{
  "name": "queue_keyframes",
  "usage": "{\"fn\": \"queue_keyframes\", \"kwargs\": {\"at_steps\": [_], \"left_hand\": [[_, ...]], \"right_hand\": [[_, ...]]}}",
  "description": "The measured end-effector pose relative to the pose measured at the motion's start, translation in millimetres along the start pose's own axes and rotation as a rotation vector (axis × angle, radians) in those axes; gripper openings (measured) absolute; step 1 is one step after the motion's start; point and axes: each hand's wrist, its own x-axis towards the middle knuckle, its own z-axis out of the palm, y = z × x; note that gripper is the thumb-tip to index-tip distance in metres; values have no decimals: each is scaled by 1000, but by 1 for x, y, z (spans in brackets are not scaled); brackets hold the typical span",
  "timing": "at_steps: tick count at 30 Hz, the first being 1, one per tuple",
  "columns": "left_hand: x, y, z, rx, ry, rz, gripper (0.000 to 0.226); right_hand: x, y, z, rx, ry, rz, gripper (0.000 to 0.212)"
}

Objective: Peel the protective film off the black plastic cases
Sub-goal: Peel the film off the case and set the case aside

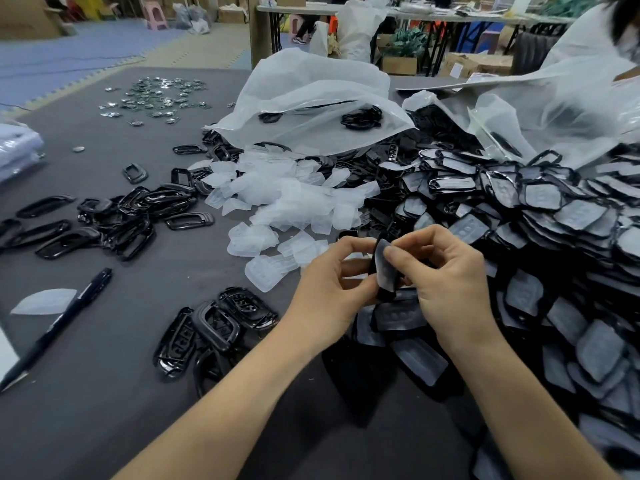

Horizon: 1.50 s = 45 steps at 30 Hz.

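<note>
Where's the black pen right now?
Head view, lower left: the black pen lies diagonally on the grey table, beside a loose film piece, left of the peeled cases.

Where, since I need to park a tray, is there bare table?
Bare grey table lies along the near edge, between the pen and the near peeled cases; another patch sits between the metal parts and the left peeled cases. The film scraps in the middle and the unpeeled heap on the right are crowded.

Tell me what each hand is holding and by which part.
The left hand grips a black plastic case by its lower left edge; the right hand pinches the protective film at the case's upper corner.
</note>
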Motion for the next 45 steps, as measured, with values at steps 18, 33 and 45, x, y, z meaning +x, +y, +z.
{"fn": "queue_keyframes", "kwargs": {"at_steps": [18,33,45], "left_hand": [[-4,6,-3,94,-28,46,20],[0,2,-4,187,0,82,34],[1,2,-2,137,25,42,25]], "right_hand": [[7,-6,-15,99,-238,175,18],[4,-7,-10,83,-226,104,8],[4,-6,-7,-74,-225,14,15]]}}
